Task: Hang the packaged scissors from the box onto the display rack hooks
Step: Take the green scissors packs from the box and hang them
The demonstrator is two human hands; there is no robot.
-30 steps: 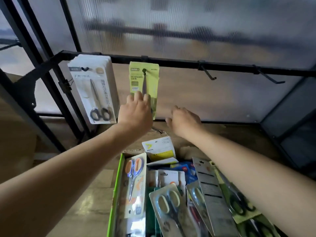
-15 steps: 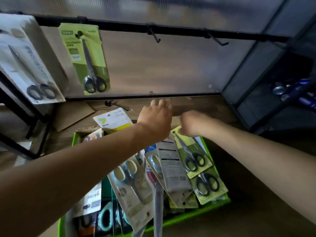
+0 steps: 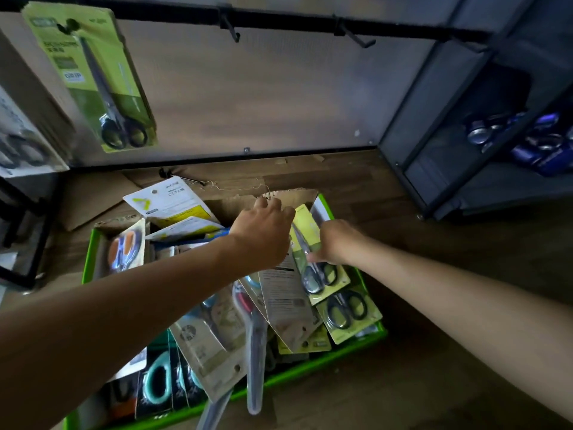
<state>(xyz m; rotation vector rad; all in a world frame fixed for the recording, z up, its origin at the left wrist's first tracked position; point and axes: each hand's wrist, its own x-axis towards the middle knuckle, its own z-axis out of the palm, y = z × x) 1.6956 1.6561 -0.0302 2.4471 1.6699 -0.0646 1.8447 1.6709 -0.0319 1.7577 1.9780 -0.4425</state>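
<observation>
A green box (image 3: 87,254) on the wooden floor holds several packaged scissors. My right hand (image 3: 336,243) pinches a light green scissors pack (image 3: 322,274) at the box's right side, thumb on its face. My left hand (image 3: 263,234) reaches in beside it, fingers bent down over the pack tops; what they touch is hidden. Above, the black rack bar (image 3: 279,23) carries one green scissors pack (image 3: 93,79) on a hook. Two hooks (image 3: 231,29) (image 3: 353,37) to its right are bare.
A stack of white scissors packs (image 3: 21,138) hangs at the far left. A dark shelf unit (image 3: 434,156) with blue items (image 3: 542,144) stands at the right. A torn cardboard flap (image 3: 235,203) sits at the box's far end.
Both hands came down from the hung green pack on the rack into the box. My view tilted down. My right hand has taken a green pack between thumb and fingers.
</observation>
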